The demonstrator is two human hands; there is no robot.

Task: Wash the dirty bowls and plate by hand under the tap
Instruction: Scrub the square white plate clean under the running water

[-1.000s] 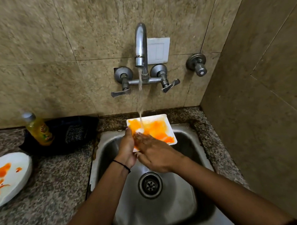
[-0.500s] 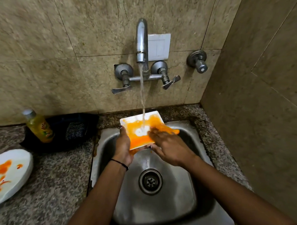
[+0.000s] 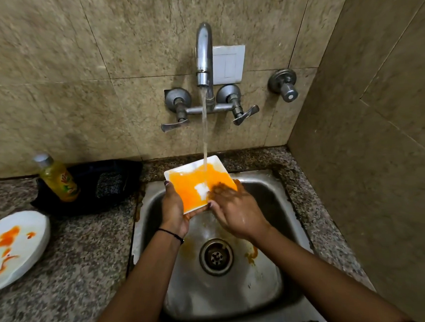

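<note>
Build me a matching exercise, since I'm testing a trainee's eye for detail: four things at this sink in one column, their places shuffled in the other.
Things
1. dish
2. plate
3. bottle
4. drain

Places
a. lying on the counter, far left
b. in the floor of the sink
c. gripped by the left hand under the running water
d. upright by the wall

Pairs: 1-c, 2-a, 3-d, 4-b.

dim warm indoor light, wide-angle bending at edges, motion blur throughout
</note>
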